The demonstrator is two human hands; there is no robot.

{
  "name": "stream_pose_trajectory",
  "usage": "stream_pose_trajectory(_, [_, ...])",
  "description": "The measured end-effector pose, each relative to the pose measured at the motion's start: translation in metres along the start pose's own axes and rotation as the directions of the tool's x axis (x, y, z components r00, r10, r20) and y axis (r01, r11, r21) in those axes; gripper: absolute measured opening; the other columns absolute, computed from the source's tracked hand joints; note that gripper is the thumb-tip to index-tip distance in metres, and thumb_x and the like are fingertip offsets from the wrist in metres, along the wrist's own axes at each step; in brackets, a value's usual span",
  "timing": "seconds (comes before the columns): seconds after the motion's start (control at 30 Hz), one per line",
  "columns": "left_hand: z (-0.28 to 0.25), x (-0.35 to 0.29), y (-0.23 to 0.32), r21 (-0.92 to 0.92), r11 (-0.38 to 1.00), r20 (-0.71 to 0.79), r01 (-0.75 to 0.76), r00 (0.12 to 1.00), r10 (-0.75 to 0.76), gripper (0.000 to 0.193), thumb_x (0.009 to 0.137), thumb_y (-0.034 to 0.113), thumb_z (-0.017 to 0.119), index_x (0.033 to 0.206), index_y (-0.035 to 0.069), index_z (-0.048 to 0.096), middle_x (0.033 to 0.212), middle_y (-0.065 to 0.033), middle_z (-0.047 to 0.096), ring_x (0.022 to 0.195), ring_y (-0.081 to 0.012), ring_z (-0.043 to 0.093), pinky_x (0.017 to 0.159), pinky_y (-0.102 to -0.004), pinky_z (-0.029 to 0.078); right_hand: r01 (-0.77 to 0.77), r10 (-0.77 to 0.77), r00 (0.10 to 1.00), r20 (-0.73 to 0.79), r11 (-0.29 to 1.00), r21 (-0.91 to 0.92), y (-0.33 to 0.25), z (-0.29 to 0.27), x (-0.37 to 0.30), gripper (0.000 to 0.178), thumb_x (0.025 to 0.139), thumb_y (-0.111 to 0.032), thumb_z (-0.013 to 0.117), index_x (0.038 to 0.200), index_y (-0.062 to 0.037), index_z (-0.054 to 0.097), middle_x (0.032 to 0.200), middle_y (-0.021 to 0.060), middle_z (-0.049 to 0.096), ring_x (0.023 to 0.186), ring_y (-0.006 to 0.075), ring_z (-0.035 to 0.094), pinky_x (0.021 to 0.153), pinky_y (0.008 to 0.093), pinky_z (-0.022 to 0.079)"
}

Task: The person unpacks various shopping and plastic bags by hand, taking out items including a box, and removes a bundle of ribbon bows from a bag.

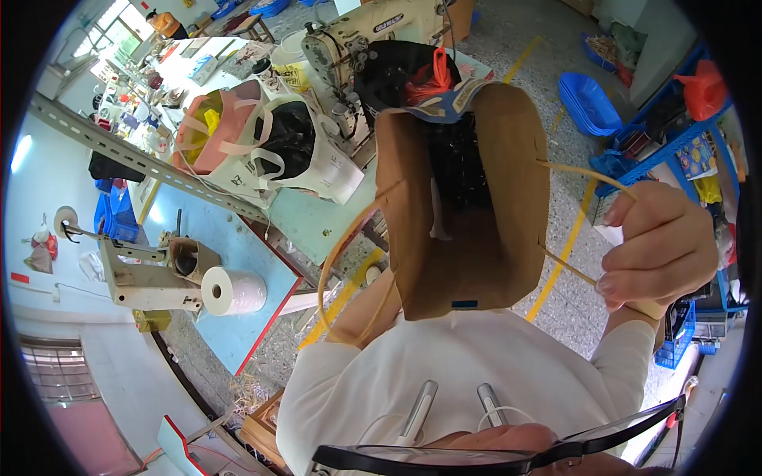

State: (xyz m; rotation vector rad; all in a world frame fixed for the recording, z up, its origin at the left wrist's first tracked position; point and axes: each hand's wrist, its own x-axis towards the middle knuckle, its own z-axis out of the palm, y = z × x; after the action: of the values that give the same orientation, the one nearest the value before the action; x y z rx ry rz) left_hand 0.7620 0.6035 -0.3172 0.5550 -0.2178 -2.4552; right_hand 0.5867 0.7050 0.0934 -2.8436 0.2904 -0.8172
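A brown paper bag point(468, 270) is held up before my chest, its mouth facing me. Deep in it shows something black and speckled point(456, 163) that I cannot make out. On the right, my right hand point(663, 246) is closed round one cord handle point(583, 169) and pulls it out sideways from the bag. The other cord handle point(323, 289) hangs in a loose loop at the left. My left forearm point(369, 309) reaches up behind the bag, which hides that hand and its fingers. A blue printed piece point(452, 105) lies along the bag's far rim.
Behind the bag stand a sewing machine point(373, 36) and a black-lined container with a red plastic bag point(432, 79). Tote bags point(317, 166) rest on the table to the left. A second machine point(147, 282) and a white roll point(234, 291) are lower left. Blue baskets point(587, 103) sit on the floor, right.
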Motion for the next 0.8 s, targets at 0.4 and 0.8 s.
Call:
stream_pose_trajectory(0.4, [-0.011, -0.013, 0.023, -0.042, 0.986, -0.012, -0.159, 0.987, 0.159, 0.028, 0.097, 0.020, 0.049, 0.119, 0.004, 0.054, 0.114, -0.0075, 0.057, 0.108, -0.0216, 0.054, 0.092, -0.0398, 0.050, 0.094, -0.082, 0.974, 0.210, 0.994, -0.049, 0.001, -0.014, 0.036, 0.021, 0.072, -0.022, 0.079, 0.083, -0.0074, 0.069, 0.078, 0.0044, 0.065, 0.066, 0.0155, 0.049, 0.072, 0.0363, 0.047])
stream_pose_trajectory(0.8, [-0.023, -0.027, 0.051, -0.086, 0.942, -0.023, -0.324, 0.946, 0.323, 0.028, 0.097, 0.021, 0.049, 0.119, 0.003, 0.054, 0.114, -0.0082, 0.057, 0.109, -0.0222, 0.054, 0.093, -0.0392, 0.050, 0.229, -0.184, 0.861, 0.475, 0.973, -0.038, -0.011, -0.026, 0.104, 0.025, 0.071, -0.022, 0.079, 0.088, -0.0082, 0.068, 0.080, 0.0041, 0.064, 0.069, 0.0152, 0.050, 0.077, 0.0361, 0.047])
